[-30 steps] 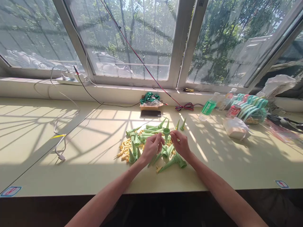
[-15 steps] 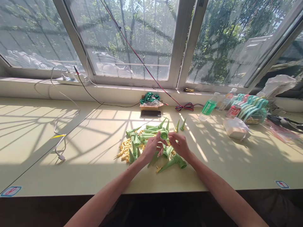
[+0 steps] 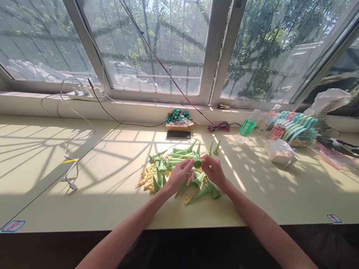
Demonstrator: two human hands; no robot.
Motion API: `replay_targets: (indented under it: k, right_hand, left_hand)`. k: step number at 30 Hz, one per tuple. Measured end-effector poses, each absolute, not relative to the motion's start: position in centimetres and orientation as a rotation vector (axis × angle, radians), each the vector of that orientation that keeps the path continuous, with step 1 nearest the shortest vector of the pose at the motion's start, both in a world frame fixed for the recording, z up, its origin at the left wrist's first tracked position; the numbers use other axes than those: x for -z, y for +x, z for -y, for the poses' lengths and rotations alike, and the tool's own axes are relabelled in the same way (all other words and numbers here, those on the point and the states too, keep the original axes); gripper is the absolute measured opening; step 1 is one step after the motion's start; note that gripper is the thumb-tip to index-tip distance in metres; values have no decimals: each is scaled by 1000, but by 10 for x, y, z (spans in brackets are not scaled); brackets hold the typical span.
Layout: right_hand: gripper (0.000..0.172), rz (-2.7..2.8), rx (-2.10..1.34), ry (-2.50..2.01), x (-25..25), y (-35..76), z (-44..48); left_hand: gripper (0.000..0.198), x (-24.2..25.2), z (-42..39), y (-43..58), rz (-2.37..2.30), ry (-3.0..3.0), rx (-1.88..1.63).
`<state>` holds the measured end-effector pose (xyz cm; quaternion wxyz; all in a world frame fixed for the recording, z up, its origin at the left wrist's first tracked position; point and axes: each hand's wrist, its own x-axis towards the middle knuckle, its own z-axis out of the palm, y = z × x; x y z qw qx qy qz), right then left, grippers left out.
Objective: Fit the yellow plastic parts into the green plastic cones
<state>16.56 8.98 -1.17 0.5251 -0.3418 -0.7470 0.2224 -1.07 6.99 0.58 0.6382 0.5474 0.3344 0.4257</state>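
Over the middle of the pile, a green hollow plastic spike point(image 3: 198, 164) is between my two hands, its round open end turned toward me. My left hand point(image 3: 181, 174) has thumb and forefinger closed at its left side, the other fingers loosely curled below. On its right side, the fingers of my right hand point(image 3: 214, 171) are pinched against it. Under and around the hands lie several more green spikes point(image 3: 203, 192), some standing point up. Small yellow plastic pieces point(image 3: 147, 177) are heaped at the left of the pile, and one yellow piece point(image 3: 187, 201) lies near the front.
Behind the pile are a black phone point(image 3: 178, 134) and a small box point(image 3: 179, 127) with green material. To the right stand a green-labelled bottle point(image 3: 247, 127), a can point(image 3: 277, 132) and pale green hangers point(image 3: 301, 129). A white cable point(image 3: 73, 186) trails across the table's left side.
The green spike has shifted slightly right and its open end has tipped downward. My right fingers have moved slightly with it; the pile looks the same.
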Motion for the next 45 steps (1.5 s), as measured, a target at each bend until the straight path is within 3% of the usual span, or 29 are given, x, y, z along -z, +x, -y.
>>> replay_targets:
  k: [13, 24, 31, 41, 45]
  right_hand:
    - [41, 1824, -407, -936, 10, 168, -91]
    - [34, 1785, -351, -954, 9, 163, -91]
    - [31, 1860, -341, -865, 10, 165, -91]
    - [31, 1897, -393, -813, 10, 167, -92]
    - [40, 1857, -476, -878, 12, 168, -92]
  left_hand:
    - [58, -6, -64, -9, -824, 1471, -1015]
    - [32, -9, -65, -6, -1016, 1429, -1248]
    - [61, -10, -67, -8, -1020, 1313, -1036]
    - [52, -9, -71, -13, -876, 1264, -937]
    - [50, -8, -69, -11, -909, 1375, -958]
